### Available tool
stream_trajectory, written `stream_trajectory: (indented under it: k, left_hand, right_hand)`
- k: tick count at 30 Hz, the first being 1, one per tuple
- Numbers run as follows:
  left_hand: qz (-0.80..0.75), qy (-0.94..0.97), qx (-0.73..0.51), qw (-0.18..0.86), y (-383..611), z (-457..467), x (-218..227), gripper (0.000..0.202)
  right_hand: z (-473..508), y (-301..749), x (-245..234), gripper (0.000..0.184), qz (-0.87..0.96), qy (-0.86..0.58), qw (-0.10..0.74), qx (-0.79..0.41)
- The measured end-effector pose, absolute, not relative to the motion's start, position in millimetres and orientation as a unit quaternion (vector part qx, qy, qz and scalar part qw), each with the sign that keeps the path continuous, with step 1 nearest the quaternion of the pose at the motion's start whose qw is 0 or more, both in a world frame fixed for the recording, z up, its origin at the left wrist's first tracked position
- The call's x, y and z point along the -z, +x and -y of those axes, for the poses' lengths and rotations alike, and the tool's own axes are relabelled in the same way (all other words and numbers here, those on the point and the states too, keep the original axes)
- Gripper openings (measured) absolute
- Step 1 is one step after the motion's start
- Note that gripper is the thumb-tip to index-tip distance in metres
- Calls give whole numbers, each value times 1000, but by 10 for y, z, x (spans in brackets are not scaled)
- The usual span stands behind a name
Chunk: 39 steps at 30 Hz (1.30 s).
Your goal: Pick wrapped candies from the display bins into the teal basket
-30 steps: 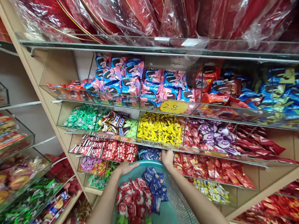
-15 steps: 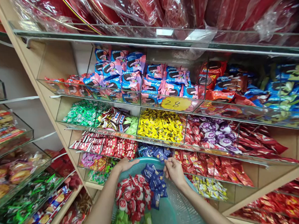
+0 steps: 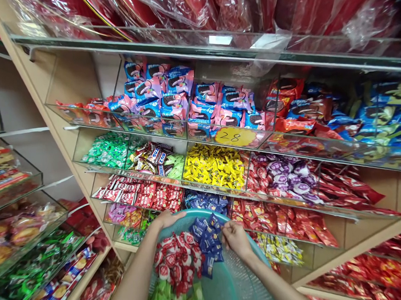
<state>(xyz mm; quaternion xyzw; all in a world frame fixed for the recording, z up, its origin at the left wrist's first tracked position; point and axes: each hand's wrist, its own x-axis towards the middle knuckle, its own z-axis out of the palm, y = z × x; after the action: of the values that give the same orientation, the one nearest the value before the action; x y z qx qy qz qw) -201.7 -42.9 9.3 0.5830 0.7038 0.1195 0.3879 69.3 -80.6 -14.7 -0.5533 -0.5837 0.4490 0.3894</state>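
Note:
A teal plastic basket (image 3: 233,274) with perforated walls is below me, its far rim against the lower shelves. My left hand (image 3: 167,220) is closed on the basket's left rim. Inside lie red-and-white wrapped candies (image 3: 178,262), light green wrapped candies (image 3: 175,298) and small dark blue packets (image 3: 208,240). Over the basket's far right side, my right hand (image 3: 235,237) has its fingers curled together beside the blue packets; what they hold, if anything, is hidden. More blue packets (image 3: 207,201) fill a shelf bin just beyond the rim.
Clear-fronted shelf bins hold yellow candies (image 3: 215,167), purple-and-white candies (image 3: 293,176), green candies (image 3: 107,151) and red packets (image 3: 259,216). Cookie packs (image 3: 178,97) stand above, behind a yellow price tag (image 3: 232,136). A side rack (image 3: 46,250) runs along the left.
My right hand has come slightly down and toward me, inside the rim. Blue packets now show higher up by the basket's far wall. My left hand stays on the rim.

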Motion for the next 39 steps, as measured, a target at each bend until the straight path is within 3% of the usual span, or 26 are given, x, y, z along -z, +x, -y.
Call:
stream_trajectory:
  k: [10, 27, 33, 36, 39]
  left_hand:
    - [-720, 579, -116, 365, -1982, 481, -175, 83]
    - [-711, 580, -126, 377, -2017, 438, -83, 74]
    - [-714, 578, -134, 372, -2011, 440, -78, 72]
    - [-715, 578, -133, 371, -1999, 450, -101, 73]
    - [-713, 580, -127, 372, -1990, 459, -123, 76]
  right_hand:
    - [769, 682, 305, 25, 611, -538, 339, -472]
    - [729, 685, 252, 28, 649, -543, 304, -437]
    - [680, 750, -17, 35, 686, -572, 334, -299]
    - [529, 744, -181, 26, 707, -563, 369, -219]
    - [280, 635, -225, 14, 698, -553, 388, -236]
